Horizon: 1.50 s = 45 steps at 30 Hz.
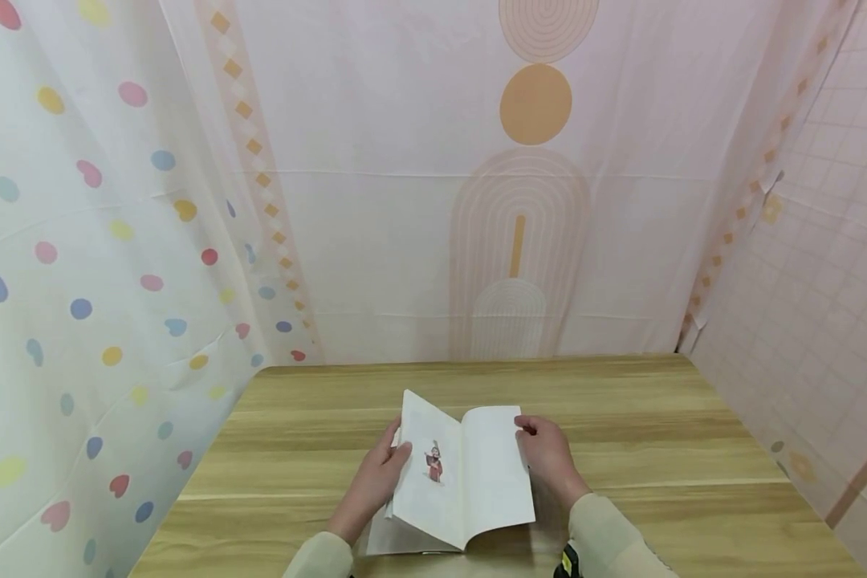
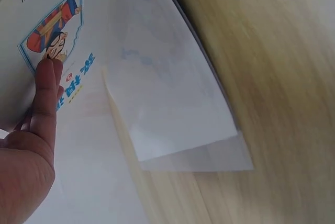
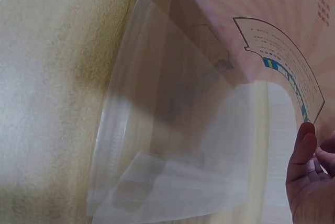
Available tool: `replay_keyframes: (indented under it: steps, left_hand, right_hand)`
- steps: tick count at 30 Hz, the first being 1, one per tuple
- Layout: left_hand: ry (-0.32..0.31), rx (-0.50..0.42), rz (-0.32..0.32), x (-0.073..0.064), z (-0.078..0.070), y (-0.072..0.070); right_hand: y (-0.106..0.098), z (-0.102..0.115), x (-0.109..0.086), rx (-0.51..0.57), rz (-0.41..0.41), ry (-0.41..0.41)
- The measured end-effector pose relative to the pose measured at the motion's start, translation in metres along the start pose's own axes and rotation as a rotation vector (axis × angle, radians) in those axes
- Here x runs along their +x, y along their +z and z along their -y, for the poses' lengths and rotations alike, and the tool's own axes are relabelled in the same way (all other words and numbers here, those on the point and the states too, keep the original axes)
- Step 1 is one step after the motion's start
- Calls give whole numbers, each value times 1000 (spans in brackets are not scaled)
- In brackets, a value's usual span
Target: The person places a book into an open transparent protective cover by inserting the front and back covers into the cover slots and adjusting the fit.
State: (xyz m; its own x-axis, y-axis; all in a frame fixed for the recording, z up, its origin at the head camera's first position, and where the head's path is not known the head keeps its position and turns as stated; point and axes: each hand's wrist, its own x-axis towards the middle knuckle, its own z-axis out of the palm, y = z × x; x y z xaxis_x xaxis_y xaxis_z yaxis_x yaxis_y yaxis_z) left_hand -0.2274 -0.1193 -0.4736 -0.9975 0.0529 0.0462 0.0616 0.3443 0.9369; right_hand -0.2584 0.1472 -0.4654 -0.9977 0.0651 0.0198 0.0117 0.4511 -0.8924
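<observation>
An open book [image 1: 494, 466] is held up over the wooden table, with a small figure in red printed on its left page. My left hand [image 1: 376, 478] grips the left side, thumb on the page and fingers behind; in the left wrist view those fingers lie against the cover with a cartoon child [image 2: 52, 30]. My right hand [image 1: 549, 453] pinches the right edge. The right wrist view shows the pink back cover [image 3: 285, 4], with a barcode and QR code, bent near the fingertips. A clear plastic book cover [image 3: 162, 124] hangs loose beside it, spread towards the tabletop.
The wood-grain table [image 1: 296, 425] extends around the book. Behind it hangs a pale curtain [image 1: 376, 241] with arches and circles. A dotted curtain [image 1: 116, 241] stands on the left, and a checked one [image 1: 824, 281] on the right.
</observation>
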Motion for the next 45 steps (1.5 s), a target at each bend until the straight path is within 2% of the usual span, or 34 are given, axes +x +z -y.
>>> replay_keyframes:
  steps: [6,19,22,27,31,36,45]
  left_hand:
    - [-18,53,-5,0,3,-2]
    - [-22,59,15,3,20,-2]
    - [-8,120,7,3,23,-4]
    - [2,295,30,1,25,-6]
    - [65,359,65,1,27,-4]
    - [160,366,107,1,25,3]
    - [204,308,242,-2,4,14]
  right_hand:
    - [-1,1,-1,8,11,-12]
    - [2,3,2,16,-1,-14]
    - [3,2,3,20,-6,-6]
    - [5,1,3,21,-9,-6]
    - [6,2,2,33,0,-9]
    - [7,3,2,62,9,-9]
    - [9,5,0,118,26,-64]
